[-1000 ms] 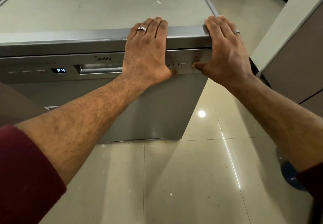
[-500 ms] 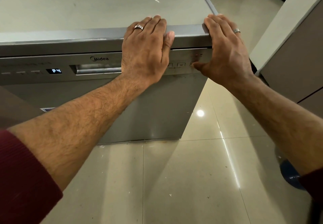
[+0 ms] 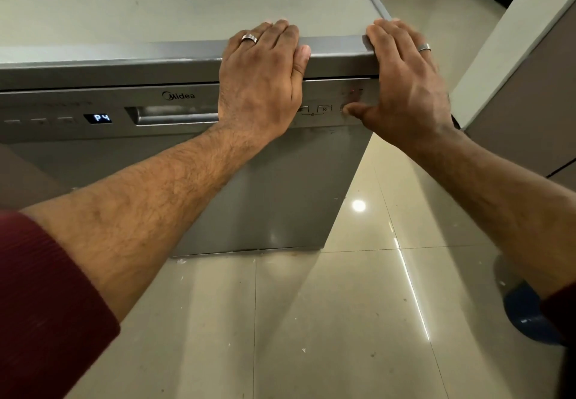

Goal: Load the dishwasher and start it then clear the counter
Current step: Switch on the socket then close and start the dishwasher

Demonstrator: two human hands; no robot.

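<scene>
While our left hand (image 3: 260, 87) lies flat over the front top edge of the dishwasher (image 3: 280, 186), fingers straight and together with the tips on the top panel (image 3: 156, 6), our right hand (image 3: 405, 87) is draped over the front right corner. Its fingers reach onto the top, and its thumb (image 3: 353, 109) presses against the right end of the control strip (image 3: 56, 121), at a button there. Neither hand grips anything.

The dishwasher stands on the tiled floor (image 3: 311, 320) with its door closed. To the right of that corner, bare floor runs back between the machine and a cabinet (image 3: 530, 112), which stands near. More floor lies in front of the door.

The dishwasher is silver-grey, with a smudged, speckled top. Its strip carries a Midea logo (image 3: 179, 96), a recessed handle (image 3: 174, 115) just left of our left hand, and a small display (image 3: 99, 118) reading P4. A small red light (image 3: 352, 90) shows just above our thumb.
</scene>
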